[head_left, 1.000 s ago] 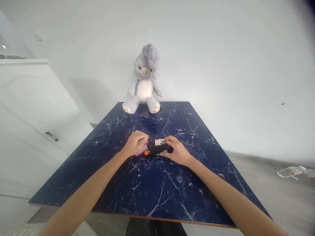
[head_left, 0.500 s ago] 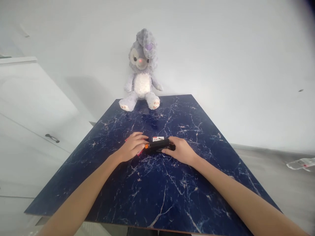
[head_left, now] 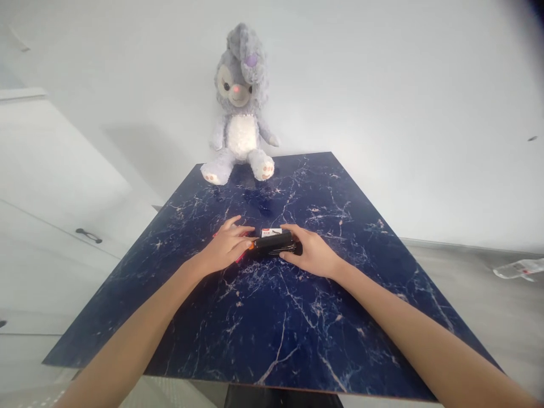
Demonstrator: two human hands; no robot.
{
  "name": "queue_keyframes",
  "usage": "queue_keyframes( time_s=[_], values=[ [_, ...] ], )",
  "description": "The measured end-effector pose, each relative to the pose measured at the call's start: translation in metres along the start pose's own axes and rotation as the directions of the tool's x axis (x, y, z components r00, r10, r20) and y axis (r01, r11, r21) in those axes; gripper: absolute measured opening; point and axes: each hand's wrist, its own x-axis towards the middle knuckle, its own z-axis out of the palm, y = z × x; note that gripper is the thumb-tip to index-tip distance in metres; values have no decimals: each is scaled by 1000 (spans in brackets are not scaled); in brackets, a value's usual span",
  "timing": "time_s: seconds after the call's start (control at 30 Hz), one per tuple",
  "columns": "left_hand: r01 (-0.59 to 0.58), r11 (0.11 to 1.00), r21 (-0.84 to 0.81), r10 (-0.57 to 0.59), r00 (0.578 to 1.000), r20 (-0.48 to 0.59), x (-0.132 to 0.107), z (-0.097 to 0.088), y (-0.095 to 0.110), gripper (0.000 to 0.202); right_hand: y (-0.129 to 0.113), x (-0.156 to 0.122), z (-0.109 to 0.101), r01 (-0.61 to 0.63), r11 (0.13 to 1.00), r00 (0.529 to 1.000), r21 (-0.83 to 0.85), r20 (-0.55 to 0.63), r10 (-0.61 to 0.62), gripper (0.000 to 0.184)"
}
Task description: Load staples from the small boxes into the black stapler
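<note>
Right hand (head_left: 312, 253): my fingers closed round the black stapler (head_left: 274, 243) on the bench (head_left: 272, 328). Left hand (head_left: 224, 247): my fingers spread flat, touching its orange end.

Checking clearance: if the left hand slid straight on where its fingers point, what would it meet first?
Probably the orange-ended black device, just ahead of the left hand; contact is unclear.

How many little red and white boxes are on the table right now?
2. One box lies just behind the black tool; the other box is mostly under the left hand. More may be hidden.
</note>
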Motion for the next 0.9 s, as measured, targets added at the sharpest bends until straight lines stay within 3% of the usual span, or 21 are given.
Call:
queue_keyframes(
  time_s=[0.2, 0.33, 0.4, 0.5, 0.57, 0.67, 0.8, 0.9],
  values=[
    [-40, 999, -5, 40, 998, -38, 0, 4, -6, 39, 0, 0, 0, 62, 998, 994, 29, -89, -59, 56],
    [16, 999, 31, -9, 976, -216, 0, 7, -7, 36, 4, -2, -4, 81, 997, 987, 15, -142, -78, 58],
    [140, 990, 26, -120, 919, -376, 1, 7, -10, 37, 7, -3, -8, 86, 996, 986, -5, -144, -86, 52],
    [313, 949, -33, -280, 791, -544, 1, 6, -21, 37, 8, -6, -18, 118, 993, 982, 15, -148, -114, 41],
    [355, 934, -43, -315, 759, -570, 1, 6, -29, 33, 7, -8, -24, 139, 988, 986, 60, -106, -133, 40],
    [378, 924, -55, -338, 742, -579, 1, 6, -36, 31, 4, -9, -29, 124, 991, 990, 41, -77, -121, 35],
    [402, 914, -54, -357, 733, -579, 1, 7, -35, 32, 3, -13, -34, 70, 978, 952, -197, -278, -124, 41],
    [450, 892, -43, -404, 751, -522, -1, 3, -37, 35, 5, -15, -37, 100, 967, 947, -234, -274, -165, 50]
  ],
)
